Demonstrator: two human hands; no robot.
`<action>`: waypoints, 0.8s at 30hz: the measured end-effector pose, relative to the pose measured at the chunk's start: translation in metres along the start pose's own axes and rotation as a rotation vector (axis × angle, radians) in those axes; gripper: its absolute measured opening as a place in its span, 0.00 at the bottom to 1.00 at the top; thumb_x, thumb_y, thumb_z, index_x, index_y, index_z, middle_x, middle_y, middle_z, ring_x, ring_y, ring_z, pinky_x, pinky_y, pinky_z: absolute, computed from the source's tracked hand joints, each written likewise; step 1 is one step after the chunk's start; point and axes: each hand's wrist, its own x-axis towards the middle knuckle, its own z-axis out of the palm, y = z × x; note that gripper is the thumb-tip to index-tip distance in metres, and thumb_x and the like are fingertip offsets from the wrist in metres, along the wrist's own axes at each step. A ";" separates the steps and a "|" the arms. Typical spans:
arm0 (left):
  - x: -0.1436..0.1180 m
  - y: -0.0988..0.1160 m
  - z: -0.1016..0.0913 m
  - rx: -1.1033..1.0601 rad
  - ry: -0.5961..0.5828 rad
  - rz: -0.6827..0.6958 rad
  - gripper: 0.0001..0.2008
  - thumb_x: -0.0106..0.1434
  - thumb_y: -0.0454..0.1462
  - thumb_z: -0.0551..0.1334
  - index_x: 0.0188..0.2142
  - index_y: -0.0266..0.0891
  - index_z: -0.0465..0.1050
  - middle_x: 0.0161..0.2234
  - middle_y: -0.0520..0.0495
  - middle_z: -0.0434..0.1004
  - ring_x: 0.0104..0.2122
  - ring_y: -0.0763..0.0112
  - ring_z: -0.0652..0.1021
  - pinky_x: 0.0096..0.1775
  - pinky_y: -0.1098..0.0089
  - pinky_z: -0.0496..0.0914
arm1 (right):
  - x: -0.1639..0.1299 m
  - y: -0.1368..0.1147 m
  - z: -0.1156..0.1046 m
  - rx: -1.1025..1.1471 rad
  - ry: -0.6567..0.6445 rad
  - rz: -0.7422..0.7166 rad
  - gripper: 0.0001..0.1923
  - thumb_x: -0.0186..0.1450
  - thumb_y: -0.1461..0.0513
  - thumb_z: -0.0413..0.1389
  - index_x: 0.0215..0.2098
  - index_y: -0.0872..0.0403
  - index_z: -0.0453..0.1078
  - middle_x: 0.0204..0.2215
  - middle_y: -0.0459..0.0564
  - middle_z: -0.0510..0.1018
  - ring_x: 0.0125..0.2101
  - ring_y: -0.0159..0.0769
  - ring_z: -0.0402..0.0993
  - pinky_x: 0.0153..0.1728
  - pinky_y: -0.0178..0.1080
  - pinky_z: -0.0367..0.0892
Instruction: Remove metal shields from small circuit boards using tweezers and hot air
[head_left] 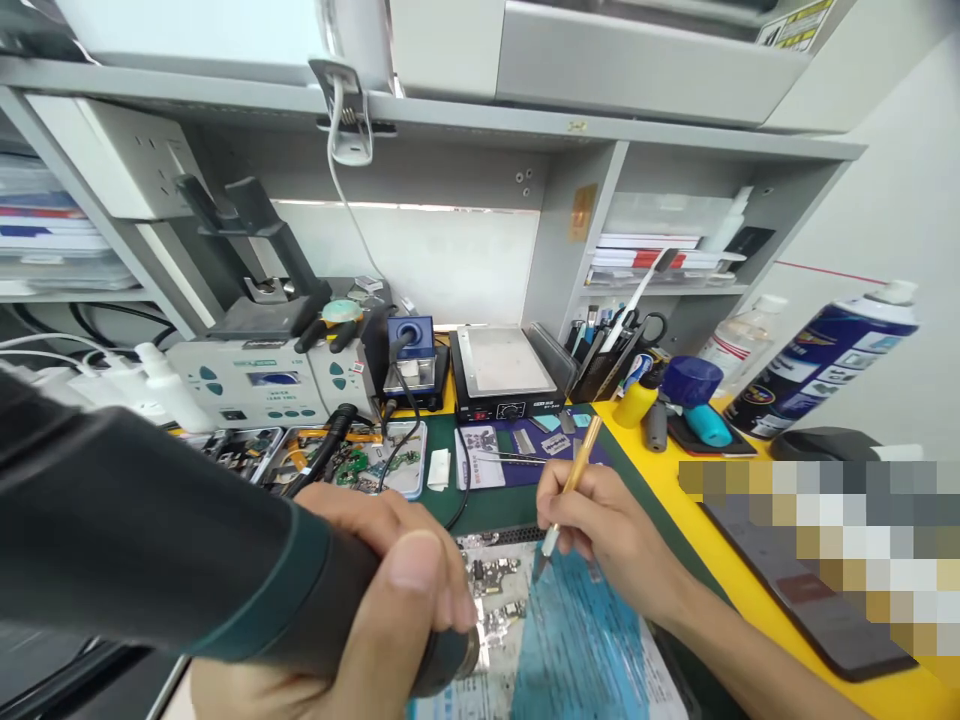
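Observation:
My left hand (409, 590) is wrapped round a thick black hot air gun (187, 540) with a dark green band, which fills the lower left close to the camera. Its metal nozzle end (469, 650) points toward small circuit boards (495, 575) with silvery parts. In my right hand (607, 515) is a craft knife (581, 460) with a gold handle, pinched like a pen. The blade tip comes down at the edge of a blue translucent sheet (581, 640), beside the boards. Whether the blade touches anything I cannot tell.
Behind my hands stand a soldering station (262, 380), a flat heating plate (502, 365) and a tool holder (600, 365). Trays of electronic parts (409, 460) lie at left. Bottles and a blue spray can (817, 355) line the right, near a dark phone (810, 590).

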 end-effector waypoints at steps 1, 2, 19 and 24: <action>0.000 0.000 -0.001 0.014 -0.026 0.016 0.10 0.68 0.39 0.63 0.30 0.44 0.67 0.20 0.56 0.70 0.18 0.69 0.75 0.23 0.65 0.72 | 0.000 0.001 0.000 -0.001 0.003 -0.004 0.08 0.56 0.58 0.51 0.21 0.53 0.64 0.17 0.43 0.63 0.19 0.29 0.60 0.19 0.35 0.48; 0.001 0.000 -0.003 0.023 -0.055 0.028 0.09 0.69 0.38 0.62 0.31 0.44 0.68 0.21 0.56 0.71 0.19 0.68 0.75 0.23 0.65 0.73 | 0.001 0.001 0.000 -0.002 0.004 -0.008 0.08 0.56 0.59 0.51 0.21 0.53 0.64 0.17 0.42 0.63 0.18 0.29 0.60 0.19 0.35 0.48; 0.008 -0.003 -0.004 -0.013 -0.144 0.016 0.13 0.70 0.41 0.62 0.29 0.41 0.65 0.21 0.56 0.69 0.19 0.69 0.75 0.24 0.67 0.71 | 0.006 0.006 0.000 0.038 -0.001 -0.066 0.08 0.55 0.60 0.52 0.20 0.54 0.65 0.13 0.42 0.64 0.16 0.29 0.59 0.19 0.34 0.48; 0.008 -0.002 -0.005 -0.022 -0.148 0.014 0.12 0.70 0.41 0.62 0.30 0.41 0.65 0.21 0.57 0.69 0.20 0.69 0.76 0.26 0.67 0.72 | 0.007 0.008 0.001 0.050 0.000 -0.072 0.08 0.55 0.60 0.52 0.20 0.54 0.65 0.12 0.43 0.64 0.17 0.30 0.60 0.19 0.34 0.48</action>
